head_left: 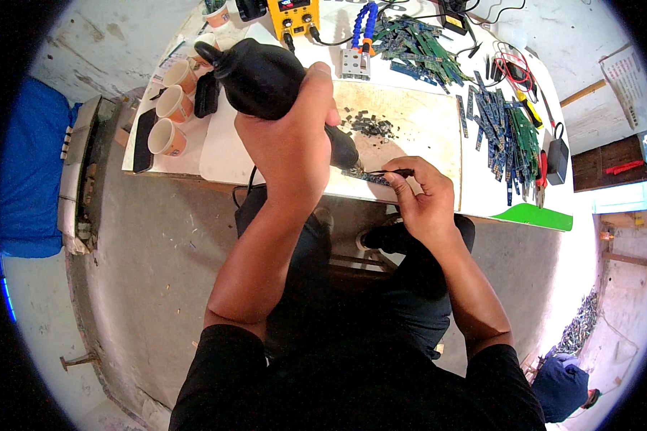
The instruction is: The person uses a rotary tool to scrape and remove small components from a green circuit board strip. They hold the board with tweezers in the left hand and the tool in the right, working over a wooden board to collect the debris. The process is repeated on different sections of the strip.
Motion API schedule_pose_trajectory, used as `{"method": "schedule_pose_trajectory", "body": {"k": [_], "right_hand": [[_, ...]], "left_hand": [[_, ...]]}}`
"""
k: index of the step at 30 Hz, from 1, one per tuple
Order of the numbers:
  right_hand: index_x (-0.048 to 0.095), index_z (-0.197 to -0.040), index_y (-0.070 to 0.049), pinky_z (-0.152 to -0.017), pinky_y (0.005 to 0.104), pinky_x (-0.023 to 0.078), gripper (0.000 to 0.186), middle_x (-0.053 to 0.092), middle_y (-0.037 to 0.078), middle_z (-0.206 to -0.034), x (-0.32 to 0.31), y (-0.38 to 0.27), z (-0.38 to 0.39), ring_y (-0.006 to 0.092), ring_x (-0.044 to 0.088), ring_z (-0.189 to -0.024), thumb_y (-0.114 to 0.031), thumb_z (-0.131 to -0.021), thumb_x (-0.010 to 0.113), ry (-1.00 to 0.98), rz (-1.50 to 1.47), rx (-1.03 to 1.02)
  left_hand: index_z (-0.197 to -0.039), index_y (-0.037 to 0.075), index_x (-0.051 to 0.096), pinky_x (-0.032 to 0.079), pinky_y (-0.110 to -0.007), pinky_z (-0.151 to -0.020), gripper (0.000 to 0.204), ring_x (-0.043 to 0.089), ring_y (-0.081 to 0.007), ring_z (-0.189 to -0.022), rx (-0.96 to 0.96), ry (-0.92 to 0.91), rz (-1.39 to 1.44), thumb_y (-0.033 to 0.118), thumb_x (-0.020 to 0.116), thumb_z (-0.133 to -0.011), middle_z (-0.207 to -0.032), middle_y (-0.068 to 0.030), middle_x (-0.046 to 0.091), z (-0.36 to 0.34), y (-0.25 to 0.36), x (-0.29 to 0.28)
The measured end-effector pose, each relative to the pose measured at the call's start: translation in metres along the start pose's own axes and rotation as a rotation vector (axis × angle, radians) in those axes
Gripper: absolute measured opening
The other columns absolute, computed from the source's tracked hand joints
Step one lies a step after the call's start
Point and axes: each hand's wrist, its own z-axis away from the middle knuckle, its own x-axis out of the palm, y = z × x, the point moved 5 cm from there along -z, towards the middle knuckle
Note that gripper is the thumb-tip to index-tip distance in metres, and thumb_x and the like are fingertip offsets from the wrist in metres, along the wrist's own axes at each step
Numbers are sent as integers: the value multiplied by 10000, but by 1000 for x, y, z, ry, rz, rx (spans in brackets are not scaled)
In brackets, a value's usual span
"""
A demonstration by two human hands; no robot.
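Note:
My left hand (287,144) is wrapped round a black hot-air tool (259,75), its nozzle pointing down near the board's front edge. My right hand (428,194) pinches dark tweezers (399,173) at a narrow circuit board strip (366,179), just right of the nozzle. Both hands are over the front of a worn wooden board (431,122) on the white table (216,161). A scatter of small black parts (370,126) lies on that board behind the strip.
Paper cups (169,138) and a black phone (143,144) stand or lie at left. A yellow station (292,18), blue flexible-arm holder (356,65), piles of board strips (507,136) and red-handled pliers (541,179) are behind and right. Another person (561,384) is at lower right.

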Motion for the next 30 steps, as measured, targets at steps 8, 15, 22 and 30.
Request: {"method": "schedule_pose_trajectory", "body": {"k": [8,15,22,30], "right_hand": [[669,-953,-6,-710,332,528,97,688,160,-906,-2,0,2,294,686,-795,5,-862,697,12,23,30],[663,-958,-8,-711,339,527,97,684,161,-896,-3,3,3,315,682,-799,0,-866,693,-11,36,24],[664,-955,-5,-701,338,527,106,683,155,-898,-5,0,2,295,680,-791,12,-858,700,-13,36,-7],[665,-954,-3,-705,339,527,105,684,157,-904,-7,-1,7,285,680,-792,23,-856,692,-1,32,36]], "left_hand": [[-825,31,565,424,-291,-511,130,511,-159,-487,8,41,-3,-12,687,-813,-583,-43,536,1,1,2],[-619,60,593,438,-213,-559,245,575,-66,-503,27,-5,-10,40,688,-845,-553,0,608,0,1,1],[-616,59,597,439,-209,-564,247,574,-66,-501,8,5,-14,49,695,-843,-551,5,607,-1,1,-1],[-629,61,603,442,-215,-564,236,580,-74,-504,-4,-3,3,53,697,-845,-554,0,610,0,0,1]]}}
